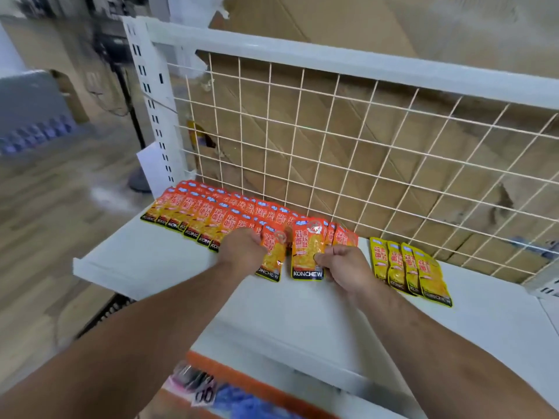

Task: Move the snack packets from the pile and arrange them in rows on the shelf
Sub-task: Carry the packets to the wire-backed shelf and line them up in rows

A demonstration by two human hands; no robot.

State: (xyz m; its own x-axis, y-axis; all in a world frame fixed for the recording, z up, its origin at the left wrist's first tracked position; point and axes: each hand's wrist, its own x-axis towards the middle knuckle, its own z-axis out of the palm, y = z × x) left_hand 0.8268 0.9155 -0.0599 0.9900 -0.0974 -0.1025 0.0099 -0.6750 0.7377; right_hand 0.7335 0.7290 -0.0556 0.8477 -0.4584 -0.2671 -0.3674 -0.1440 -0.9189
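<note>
An orange snack packet (306, 249) is pinched near its lower edge by the right hand (348, 267) on the white shelf (145, 261). A second packet (272, 258) is gripped by the left hand (242, 249). Both are judged light, limp and slick, and best taken by a sealed edge. Glossy overlapped rows (205, 213) are backed by a wire grid (363, 140).

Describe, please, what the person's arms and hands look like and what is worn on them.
The left forearm and right forearm are bare, no sleeves in view. The left hand and right hand wear no gloves; no watch or ring shows.
</note>
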